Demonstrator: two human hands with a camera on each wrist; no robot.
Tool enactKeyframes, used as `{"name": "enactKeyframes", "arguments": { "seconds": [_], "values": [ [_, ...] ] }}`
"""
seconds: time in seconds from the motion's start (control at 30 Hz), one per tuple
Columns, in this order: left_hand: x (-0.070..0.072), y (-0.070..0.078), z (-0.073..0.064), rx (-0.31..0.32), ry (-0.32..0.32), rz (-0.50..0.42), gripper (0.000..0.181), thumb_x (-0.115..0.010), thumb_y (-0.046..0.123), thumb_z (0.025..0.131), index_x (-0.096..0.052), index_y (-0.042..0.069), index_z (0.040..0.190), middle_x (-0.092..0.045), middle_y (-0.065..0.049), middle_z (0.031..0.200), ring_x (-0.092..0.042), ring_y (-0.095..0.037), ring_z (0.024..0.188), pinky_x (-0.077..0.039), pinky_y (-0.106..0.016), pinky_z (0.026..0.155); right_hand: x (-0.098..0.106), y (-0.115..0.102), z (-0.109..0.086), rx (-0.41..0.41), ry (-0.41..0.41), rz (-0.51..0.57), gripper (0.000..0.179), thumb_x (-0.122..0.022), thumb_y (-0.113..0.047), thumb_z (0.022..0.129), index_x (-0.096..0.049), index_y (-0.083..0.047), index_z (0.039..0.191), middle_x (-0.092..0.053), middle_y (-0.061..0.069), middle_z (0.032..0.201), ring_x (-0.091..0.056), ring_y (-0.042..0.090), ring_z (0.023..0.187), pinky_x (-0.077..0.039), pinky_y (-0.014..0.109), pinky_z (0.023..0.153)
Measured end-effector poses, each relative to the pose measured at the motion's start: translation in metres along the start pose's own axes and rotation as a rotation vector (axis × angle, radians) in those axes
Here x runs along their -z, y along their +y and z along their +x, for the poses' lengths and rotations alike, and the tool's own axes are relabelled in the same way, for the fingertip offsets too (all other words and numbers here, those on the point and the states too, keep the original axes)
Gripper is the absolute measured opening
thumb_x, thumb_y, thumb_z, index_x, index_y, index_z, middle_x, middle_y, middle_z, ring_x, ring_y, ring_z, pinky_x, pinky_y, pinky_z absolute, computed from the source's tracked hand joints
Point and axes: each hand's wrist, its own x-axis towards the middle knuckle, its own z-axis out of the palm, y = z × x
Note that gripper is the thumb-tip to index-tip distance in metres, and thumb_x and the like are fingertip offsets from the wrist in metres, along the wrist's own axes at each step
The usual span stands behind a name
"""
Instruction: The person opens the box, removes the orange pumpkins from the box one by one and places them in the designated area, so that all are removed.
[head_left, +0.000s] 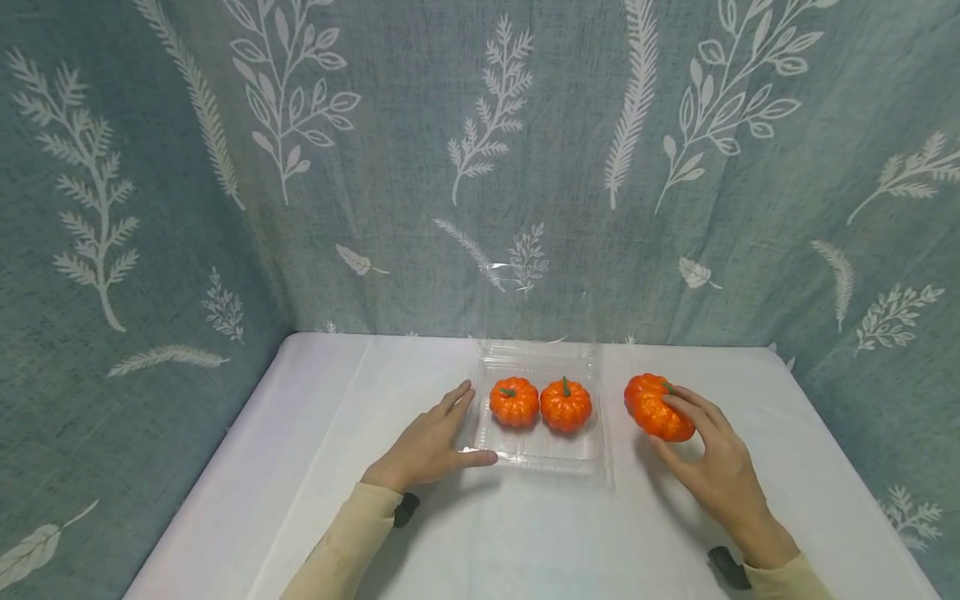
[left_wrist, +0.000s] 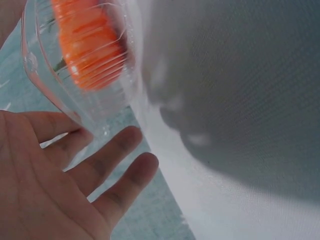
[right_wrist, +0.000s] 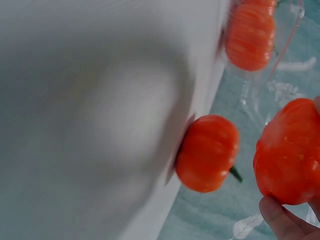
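My right hand (head_left: 716, 462) holds a small orange toy pumpkin (right_wrist: 290, 152) between thumb and fingers, raised above the table. A second pumpkin (right_wrist: 207, 152) sits on the table just beyond it, and the two overlap in the head view. At the middle of the table stands a clear plastic clamshell box (head_left: 540, 454), its lid raised at the back. Two orange pumpkins with green stems, a left one (head_left: 514, 402) and a right one (head_left: 566, 406), sit side by side inside. My left hand (head_left: 427, 446) is spread at the box's left side, fingers extended, thumb at the front rim.
A white cloth covers the table (head_left: 330, 500). Green-blue curtains (head_left: 405, 167) with white leaf prints hang behind and at both sides. The box's transparent lid (head_left: 536, 312) stands up against the back curtain.
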Motion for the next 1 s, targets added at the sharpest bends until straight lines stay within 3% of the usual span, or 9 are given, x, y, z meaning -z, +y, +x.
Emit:
{"name": "enactKeyframes", "arguments": {
  "seconds": [0.33,0.7,0.77,0.87,0.93,1.0],
  "values": [
    [-0.001,0.0,0.001,0.0,0.003,0.007,0.114,-0.065,0.078,0.079,-0.028,0.008,0.161,-0.022,-0.002,0.168,-0.041,-0.035,0.143,-0.036,-0.049,0.116,0.004,0.013,-0.013,-0.072,-0.138,-0.037,0.063,-0.095,-0.01,0.068,-0.066,-0.011,0.124,-0.057,0.01,0.137,-0.056,0.034,0.121,-0.02,0.0,0.102],
    [-0.001,-0.001,0.002,0.006,-0.004,0.01,0.114,-0.066,0.078,0.079,-0.027,0.008,0.161,-0.021,-0.001,0.168,-0.04,-0.033,0.144,-0.035,-0.049,0.116,0.004,0.018,-0.016,-0.038,-0.201,-0.079,0.066,-0.096,-0.014,0.066,-0.065,-0.012,0.123,-0.057,0.011,0.135,-0.057,0.034,0.12,-0.017,0.001,0.106],
    [-0.001,-0.001,0.002,0.008,-0.007,0.011,0.114,-0.065,0.078,0.079,-0.026,0.009,0.161,-0.02,0.0,0.168,-0.039,-0.033,0.144,-0.035,-0.049,0.116,0.004,0.018,-0.017,-0.043,-0.219,-0.086,0.066,-0.096,-0.013,0.065,-0.065,-0.013,0.123,-0.057,0.011,0.135,-0.057,0.034,0.12,-0.027,0.011,0.11],
    [-0.001,-0.002,0.002,0.002,-0.007,0.009,0.114,-0.066,0.077,0.08,-0.026,0.009,0.161,-0.02,0.0,0.168,-0.039,-0.032,0.144,-0.035,-0.048,0.116,0.005,0.019,-0.018,-0.054,-0.264,-0.095,0.066,-0.096,-0.013,0.066,-0.065,-0.013,0.124,-0.057,0.013,0.135,-0.057,0.036,0.119,-0.046,0.038,0.105],
    [-0.001,-0.002,0.002,-0.004,-0.001,0.005,0.113,-0.066,0.076,0.08,-0.027,0.008,0.161,-0.021,-0.001,0.168,-0.04,-0.033,0.144,-0.035,-0.048,0.116,0.005,0.019,-0.018,-0.061,-0.295,-0.098,0.066,-0.096,-0.013,0.067,-0.063,-0.011,0.125,-0.055,0.015,0.135,-0.057,0.039,0.119,-0.049,0.056,0.095],
    [0.0,-0.001,0.002,-0.012,0.007,0.002,0.112,-0.067,0.076,0.08,-0.028,0.007,0.161,-0.022,-0.002,0.168,-0.04,-0.034,0.143,-0.035,-0.049,0.116,0.006,0.019,-0.018,-0.075,-0.32,-0.098,0.063,-0.094,-0.014,0.071,-0.063,-0.01,0.126,-0.055,0.017,0.136,-0.057,0.041,0.119,-0.049,0.062,0.093]
  ]
}}
